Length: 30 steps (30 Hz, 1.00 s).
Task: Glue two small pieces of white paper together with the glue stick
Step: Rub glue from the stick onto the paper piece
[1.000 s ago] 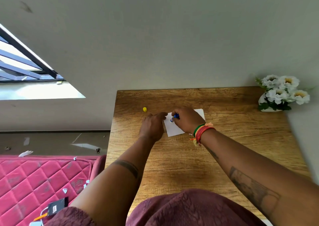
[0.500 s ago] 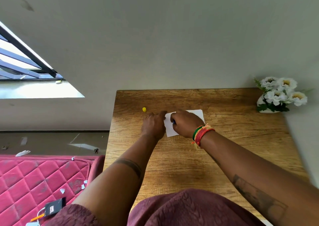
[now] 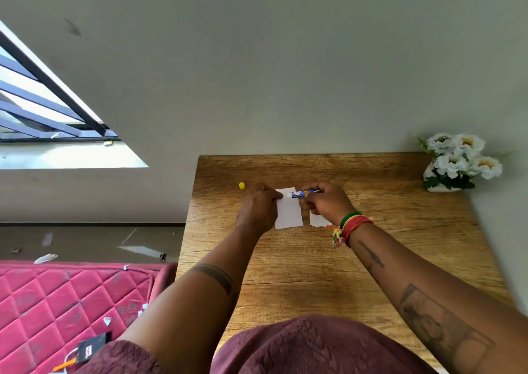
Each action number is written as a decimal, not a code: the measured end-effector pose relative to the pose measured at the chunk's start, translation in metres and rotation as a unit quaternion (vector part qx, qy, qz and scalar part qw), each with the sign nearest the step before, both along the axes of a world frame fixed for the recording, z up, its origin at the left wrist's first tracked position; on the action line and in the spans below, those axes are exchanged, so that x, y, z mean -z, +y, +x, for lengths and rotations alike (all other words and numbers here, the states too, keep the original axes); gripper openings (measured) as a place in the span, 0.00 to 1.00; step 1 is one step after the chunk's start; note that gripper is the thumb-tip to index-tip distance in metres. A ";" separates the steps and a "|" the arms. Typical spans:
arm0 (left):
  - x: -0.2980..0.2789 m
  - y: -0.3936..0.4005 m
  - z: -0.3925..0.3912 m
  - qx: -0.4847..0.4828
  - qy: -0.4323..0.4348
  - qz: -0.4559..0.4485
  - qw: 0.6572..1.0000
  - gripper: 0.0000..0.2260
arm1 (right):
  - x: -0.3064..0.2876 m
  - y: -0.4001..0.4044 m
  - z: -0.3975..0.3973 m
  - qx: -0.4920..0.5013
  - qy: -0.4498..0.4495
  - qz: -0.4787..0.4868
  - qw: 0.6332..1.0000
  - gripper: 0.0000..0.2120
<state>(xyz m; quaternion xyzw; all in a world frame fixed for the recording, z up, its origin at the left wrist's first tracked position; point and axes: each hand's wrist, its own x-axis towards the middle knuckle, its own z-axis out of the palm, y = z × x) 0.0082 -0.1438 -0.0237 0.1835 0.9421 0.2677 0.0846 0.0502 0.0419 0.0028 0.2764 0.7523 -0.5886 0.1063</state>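
A white paper piece (image 3: 289,211) lies flat on the wooden table (image 3: 314,271). My left hand (image 3: 259,208) presses its left edge with the fingertips. My right hand (image 3: 325,202) holds the blue and yellow glue stick (image 3: 300,194) sideways, its tip over the top of that paper. A second, smaller white paper piece (image 3: 317,220) lies just to the right, partly hidden under my right hand. The yellow cap (image 3: 242,185) stands apart on the table to the left of my left hand.
A white vase of white flowers (image 3: 457,163) stands at the table's far right corner against the wall. A pink quilted mattress (image 3: 57,302) with paper scraps and a black tag lies left of the table.
My right hand has shifted right and up, uncovering the paper and showing two separate pieces. The glue stick now lies sideways across the top of the left piece.
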 end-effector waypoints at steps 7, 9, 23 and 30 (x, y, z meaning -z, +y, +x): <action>0.000 -0.009 0.001 0.026 -0.012 -0.019 0.999 0.12 | -0.003 0.002 0.006 0.067 -0.001 -0.100 0.993 0.09; -0.001 -0.010 0.003 0.051 -0.003 -0.044 0.998 0.13 | -0.003 0.002 0.007 0.075 0.000 -0.115 0.991 0.09; 0.002 0.004 0.004 -0.045 -0.049 0.104 0.992 0.10 | 0.004 -0.010 0.007 0.147 -0.013 -0.334 0.931 0.12; -0.008 0.011 -0.001 -0.147 -0.212 0.350 0.901 0.06 | 0.010 -0.023 -0.002 0.071 -0.021 -0.311 0.947 0.13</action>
